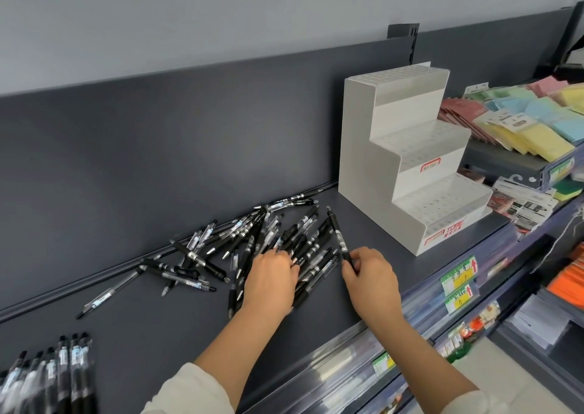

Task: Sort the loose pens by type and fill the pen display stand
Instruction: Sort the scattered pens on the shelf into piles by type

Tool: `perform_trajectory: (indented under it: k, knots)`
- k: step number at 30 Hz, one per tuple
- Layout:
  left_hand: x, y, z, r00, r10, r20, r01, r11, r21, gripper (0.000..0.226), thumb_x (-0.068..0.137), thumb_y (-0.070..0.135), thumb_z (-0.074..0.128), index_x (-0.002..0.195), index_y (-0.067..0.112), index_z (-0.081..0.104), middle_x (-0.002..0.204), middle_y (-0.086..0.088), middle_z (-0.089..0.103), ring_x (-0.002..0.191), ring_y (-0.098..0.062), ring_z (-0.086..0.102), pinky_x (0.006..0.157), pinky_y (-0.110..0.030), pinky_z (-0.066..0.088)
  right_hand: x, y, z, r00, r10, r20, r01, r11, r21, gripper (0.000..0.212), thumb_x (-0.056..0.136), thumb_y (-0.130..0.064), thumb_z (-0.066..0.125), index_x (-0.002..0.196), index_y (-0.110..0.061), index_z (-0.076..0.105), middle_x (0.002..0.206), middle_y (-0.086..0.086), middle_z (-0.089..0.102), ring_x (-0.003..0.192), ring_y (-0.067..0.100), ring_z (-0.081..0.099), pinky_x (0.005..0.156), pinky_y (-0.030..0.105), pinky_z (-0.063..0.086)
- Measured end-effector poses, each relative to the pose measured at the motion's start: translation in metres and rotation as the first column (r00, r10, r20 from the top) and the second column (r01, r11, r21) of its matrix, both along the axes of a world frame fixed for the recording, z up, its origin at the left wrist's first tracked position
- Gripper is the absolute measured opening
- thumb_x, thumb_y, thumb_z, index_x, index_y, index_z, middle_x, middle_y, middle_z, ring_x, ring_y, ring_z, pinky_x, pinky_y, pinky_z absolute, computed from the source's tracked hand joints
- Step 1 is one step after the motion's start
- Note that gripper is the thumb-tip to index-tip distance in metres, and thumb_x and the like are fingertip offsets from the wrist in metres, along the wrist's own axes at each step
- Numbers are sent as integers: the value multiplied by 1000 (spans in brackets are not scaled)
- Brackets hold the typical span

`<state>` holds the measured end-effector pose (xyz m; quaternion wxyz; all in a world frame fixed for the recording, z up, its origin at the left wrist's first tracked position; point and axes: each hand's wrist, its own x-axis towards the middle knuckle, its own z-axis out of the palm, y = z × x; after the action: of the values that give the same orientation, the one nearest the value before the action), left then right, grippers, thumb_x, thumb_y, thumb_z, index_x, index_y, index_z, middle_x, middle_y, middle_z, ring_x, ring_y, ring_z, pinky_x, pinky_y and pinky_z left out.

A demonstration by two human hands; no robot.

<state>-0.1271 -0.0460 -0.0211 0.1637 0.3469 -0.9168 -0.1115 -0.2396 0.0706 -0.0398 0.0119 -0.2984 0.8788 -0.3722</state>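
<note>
Plastic pens [268,239]: loose heap of black and clear barrels, mid-shelf towards the back edge. Light, stiff and smooth; judged likely to roll or slide.
Shelf [142,319]: dark grey and flat; carries the heap and the stand.
Left hand [273,279]: fingers spread flat on the heap's near side, gripping nothing.
Right hand [371,274]: pinches one black pen [337,233] at its near end; barrel points towards the back edge.
Display stand [407,167]: white, three stepped tiers of holes, none filled; right end of shelf.
Hold: mid-barrel, thumb and two fingers; clips may snag neighbouring pens.
Bundled pens [53,375]: front left corner of shelf.
</note>
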Motion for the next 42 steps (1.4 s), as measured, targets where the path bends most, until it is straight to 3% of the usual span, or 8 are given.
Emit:
perform_trajectory:
  k: [5,12,18,22,26,29,37,42]
  knots:
    - [19,0,19,964,58,-258,-30,993,113,13,95,25,47,92,14,53,72,0,60,64,-17,55,60,-29,43,1,-1,0,1000,6,-23,-5,1000,19,15,93,-25,50,95,-12,57,89,0,50,71,17,50,61,27,35]
    - [62,-10,26,745,324,-582,28,858,514,8,87,19,62,81,25,61,74,2,69,71,-14,68,70,-34,56,3,1,0,999,23,-49,-21,999,31,17,93,-28,51,102,-15,58,93,-3,50,74,16,50,62,27,38]
    - [102,-13,28,688,433,-582,70,759,648,6,89,20,59,85,16,60,83,-4,68,76,-13,68,65,-24,56,19,0,12,996,80,-42,-83,994,-68,14,90,-24,57,99,-16,64,88,-5,51,75,12,51,57,20,34]
    - [130,-18,34,592,514,-621,76,731,678,15,96,28,46,90,15,50,92,-7,68,77,-13,70,56,-27,57,58,-17,25,970,238,-56,-244,961,-133,8,89,-21,60,95,-18,64,85,-9,51,74,7,52,65,23,39]
    - [169,-23,50,511,542,-668,-37,790,612,29,100,37,29,82,16,39,62,0,62,55,-13,66,48,-22,51,101,-37,33,930,364,-53,-368,919,-140,5,86,-21,64,91,-19,63,82,-9,52,72,6,51,67,25,42]
    - [206,-30,51,463,601,-651,-196,786,586,36,100,41,24,80,14,38,56,-2,47,41,-11,47,44,-23,41,140,-49,35,874,486,-16,-484,868,-111,4,86,-21,64,86,-24,61,81,-8,52,71,8,52,64,21,43]
    - [324,-54,30,539,687,-487,-467,725,506,36,99,43,24,88,21,50,65,-5,51,59,-22,47,61,-38,41,247,-86,36,707,707,0,-706,707,-45,2,87,-25,62,86,-27,62,82,-10,53,74,7,55,70,27,49]
    - [387,-68,24,648,715,-262,-597,690,408,31,101,28,27,115,13,50,86,-4,59,79,-22,55,71,-33,40,294,-106,37,665,747,-10,-747,665,10,2,87,-30,60,88,-29,62,83,-14,53,75,4,53,69,20,46]
